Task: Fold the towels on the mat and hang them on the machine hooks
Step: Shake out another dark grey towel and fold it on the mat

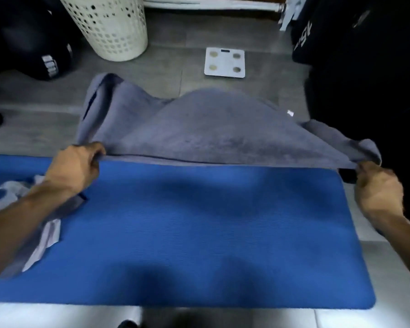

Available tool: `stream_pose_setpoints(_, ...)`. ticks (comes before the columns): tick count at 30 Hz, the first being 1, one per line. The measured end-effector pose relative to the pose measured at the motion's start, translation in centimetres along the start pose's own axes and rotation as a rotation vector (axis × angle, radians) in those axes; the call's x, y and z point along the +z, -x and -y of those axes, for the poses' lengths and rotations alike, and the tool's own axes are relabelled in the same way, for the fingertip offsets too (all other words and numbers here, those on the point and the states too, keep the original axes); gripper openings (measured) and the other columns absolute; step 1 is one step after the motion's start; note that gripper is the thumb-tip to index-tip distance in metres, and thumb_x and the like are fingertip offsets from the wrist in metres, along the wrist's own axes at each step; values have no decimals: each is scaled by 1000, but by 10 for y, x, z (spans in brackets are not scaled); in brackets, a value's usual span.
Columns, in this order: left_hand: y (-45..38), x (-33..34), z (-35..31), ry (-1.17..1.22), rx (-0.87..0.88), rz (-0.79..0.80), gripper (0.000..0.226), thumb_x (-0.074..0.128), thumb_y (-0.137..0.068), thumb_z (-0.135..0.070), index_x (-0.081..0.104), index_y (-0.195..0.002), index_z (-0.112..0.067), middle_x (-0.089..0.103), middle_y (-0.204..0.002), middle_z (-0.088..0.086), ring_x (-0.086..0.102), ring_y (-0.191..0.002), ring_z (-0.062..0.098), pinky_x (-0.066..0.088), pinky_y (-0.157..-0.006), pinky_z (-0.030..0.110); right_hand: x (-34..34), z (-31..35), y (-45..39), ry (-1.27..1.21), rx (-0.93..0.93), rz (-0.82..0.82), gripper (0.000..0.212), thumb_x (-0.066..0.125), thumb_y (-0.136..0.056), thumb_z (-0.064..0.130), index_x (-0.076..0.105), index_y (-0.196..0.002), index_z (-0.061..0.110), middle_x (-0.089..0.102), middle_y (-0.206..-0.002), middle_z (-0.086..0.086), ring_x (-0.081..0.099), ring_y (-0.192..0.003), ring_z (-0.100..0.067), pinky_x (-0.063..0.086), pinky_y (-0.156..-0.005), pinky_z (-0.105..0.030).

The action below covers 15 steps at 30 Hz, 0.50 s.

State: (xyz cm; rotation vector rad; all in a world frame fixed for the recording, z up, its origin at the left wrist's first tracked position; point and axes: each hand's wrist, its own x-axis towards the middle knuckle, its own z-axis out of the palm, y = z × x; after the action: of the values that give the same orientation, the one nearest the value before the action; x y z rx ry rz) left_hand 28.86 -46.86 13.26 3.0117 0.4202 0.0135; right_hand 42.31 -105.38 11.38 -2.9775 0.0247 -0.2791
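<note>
Both hands grip one grey towel (199, 124) by its near edge: the left hand (75, 165) has its fingers curled tight round the left corner, and the right hand (378, 188) pinches the bunched right corner. Between them this edge is stretched in an almost straight line, along the far edge of the blue mat (199, 233).

This mat is the largest thing, and I use it as the landmark. It is a long rectangle with rounded corners and a fine ribbed surface, and it lies flat on the grey floor tiles (166, 36). The towel is thick soft terry; its body rises in a rounded hump beyond the mat, and a fold stands up at its far left. I cannot tell how much of it touches the floor.

On the left part of the mat, partly under the left forearm, lies a second, paler grey cloth (43, 237), crumpled, with a lighter band along its edge.

Beyond the mat to the left stands a cream laundry basket (109, 24), round, of plastic with many small holes. Left of it is a dark object, too dim to name. Beyond the mat, behind the towel's hump, a white square bathroom scale (224, 62) with four round pads lies flat on the tiles. At the mat's far right stands a large black object (365, 67), unclear.
</note>
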Motion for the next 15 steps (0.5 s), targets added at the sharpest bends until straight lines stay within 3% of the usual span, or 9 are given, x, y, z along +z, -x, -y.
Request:
stream_pose_setpoints(5,52,204,9,-181,-45,167,18,60,-79,-11,63,-97,-16,68,-81,20,66,-74,40,46,-61,40,187,-48,82,-34,-215,-34,21,40,-77,6,59,-83,-2,52,-52,-21,51,-42,-34,44,-42,-37)
stream_pose_setpoints(8,96,300,14,-227,-77,265,23,59,-82,-15,61,-105,-13,70,-83,17,68,-76,38,44,-59,38,266,-70,134,-3,-302,-17,23,39,-74,4,61,-76,0,57,-59,-19,53,-43,-35,43,-43,-35)
stream_pose_setpoints(10,122,348,15,-211,9,260,22,52,-80,-11,58,-100,-13,68,-68,13,66,-57,34,48,-46,38,305,-86,167,24,-353,39,21,38,-74,6,57,-68,5,56,-61,-16,53,-45,-35,43,-45,-38)
stream_pose_setpoints(12,144,380,20,-111,135,179,25,47,-69,-15,51,-94,-14,61,-55,12,58,-40,31,40,-27,33,327,-101,193,21,-319,106,17,40,-74,8,53,-63,10,53,-61,-11,54,-50,-35,41,-50,-39)
stream_pose_setpoints(13,153,392,25,-94,163,168,28,50,-66,-17,52,-94,-14,63,-61,14,60,-45,32,42,-27,34,335,-108,203,19,-292,132,18,41,-74,9,55,-64,11,54,-63,-9,55,-54,-35,41,-54,-39)
stream_pose_setpoints(15,169,404,33,-119,176,248,42,68,-51,-11,61,-92,-11,65,-84,15,61,-74,35,52,-37,38,342,-121,217,78,-238,170,21,43,-72,11,64,-70,12,59,-70,-9,56,-64,-36,39,-62,-40)
